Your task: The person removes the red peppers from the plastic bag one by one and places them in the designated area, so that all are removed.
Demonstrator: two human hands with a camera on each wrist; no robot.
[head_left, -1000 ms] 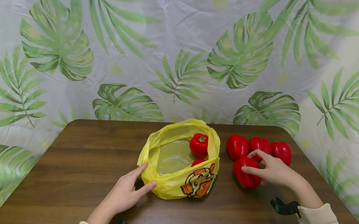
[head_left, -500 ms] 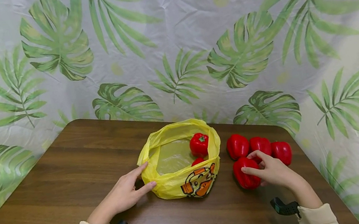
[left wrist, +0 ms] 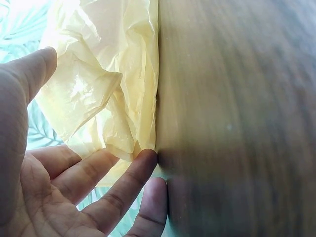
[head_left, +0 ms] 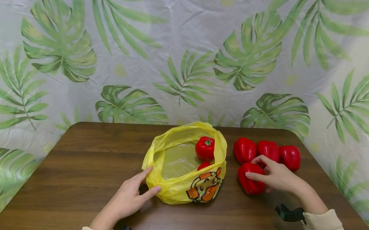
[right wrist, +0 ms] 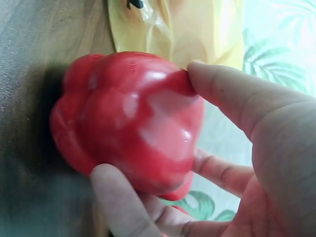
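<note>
A yellow plastic bag [head_left: 173, 191] with a cartoon print stands on the table, its mouth wide. Inside it lie a red bell pepper [head_left: 205, 150] with a green stem and part of another red one [head_left: 203, 166]. My left hand [head_left: 127, 198] touches the bag's left side, thumb and fingers spread; in the left wrist view, the fingertips meet the crumpled yellow film [left wrist: 94, 98]. To the right of the bag, my right hand [head_left: 279, 174] grips a red bell pepper [head_left: 251, 181]. The right wrist view shows thumb and fingers around this glossy pepper [right wrist: 128, 118].
Three more red bell peppers sit behind and right of the held one: one at the left [head_left: 244, 149], a middle one [head_left: 268, 150] and a right one [head_left: 290, 157]. The brown wooden table [head_left: 81, 175] meets a leaf-patterned cloth [head_left: 189, 29] at its back edge.
My right hand and the bell pepper in it have shifted slightly left, toward the bag. My left hand and the bag have stayed in place.
</note>
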